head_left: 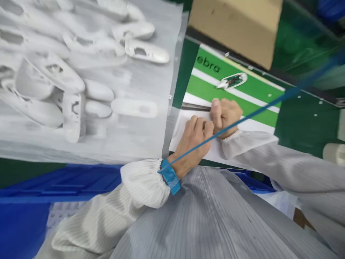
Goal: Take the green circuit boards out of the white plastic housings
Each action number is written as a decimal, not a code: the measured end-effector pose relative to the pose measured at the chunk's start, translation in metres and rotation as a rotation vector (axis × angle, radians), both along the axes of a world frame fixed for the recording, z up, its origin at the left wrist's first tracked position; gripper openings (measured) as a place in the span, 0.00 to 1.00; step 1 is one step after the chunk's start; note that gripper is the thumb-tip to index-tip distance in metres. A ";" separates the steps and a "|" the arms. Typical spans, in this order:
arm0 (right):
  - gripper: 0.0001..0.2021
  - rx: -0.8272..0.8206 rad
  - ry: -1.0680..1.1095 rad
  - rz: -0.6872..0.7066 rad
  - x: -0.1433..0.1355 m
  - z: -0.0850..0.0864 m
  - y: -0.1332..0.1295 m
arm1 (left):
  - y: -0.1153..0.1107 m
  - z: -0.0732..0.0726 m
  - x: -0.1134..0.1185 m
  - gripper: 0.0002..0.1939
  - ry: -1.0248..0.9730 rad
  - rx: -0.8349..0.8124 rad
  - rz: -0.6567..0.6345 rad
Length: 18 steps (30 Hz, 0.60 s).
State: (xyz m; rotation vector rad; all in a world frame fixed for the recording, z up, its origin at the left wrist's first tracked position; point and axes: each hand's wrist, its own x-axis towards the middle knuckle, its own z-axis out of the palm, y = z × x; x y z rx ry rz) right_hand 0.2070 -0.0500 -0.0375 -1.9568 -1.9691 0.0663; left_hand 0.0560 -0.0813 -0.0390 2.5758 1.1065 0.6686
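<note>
My right hand is closed in a fist over the green and white sheet. From its thumb side, slim dark metal tweezers stick out to the left. Just below and touching or nearly touching it, my left hand has its fingers curled in; whatever may be between them is hidden. A blue wrist strap is around my left wrist, and its blue cord runs up to the right across the view. Beyond my right hand, a small white shell with a green circuit board lies on the sheet.
Many white plastic shells lie on a pale covering at the left. A cardboard box stands at the back. Blue bins are below the table edge. A white round object is at the right edge.
</note>
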 end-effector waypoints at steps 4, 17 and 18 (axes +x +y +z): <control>0.31 -0.084 0.161 -0.067 -0.002 0.001 0.002 | 0.000 -0.006 0.003 0.11 0.109 0.022 0.002; 0.18 -0.413 1.207 -0.103 0.001 0.074 -0.094 | -0.003 0.021 -0.033 0.11 -0.504 -0.435 -0.160; 0.18 -0.398 1.205 -0.112 0.001 0.074 -0.096 | -0.004 0.022 -0.031 0.11 -0.510 -0.434 -0.166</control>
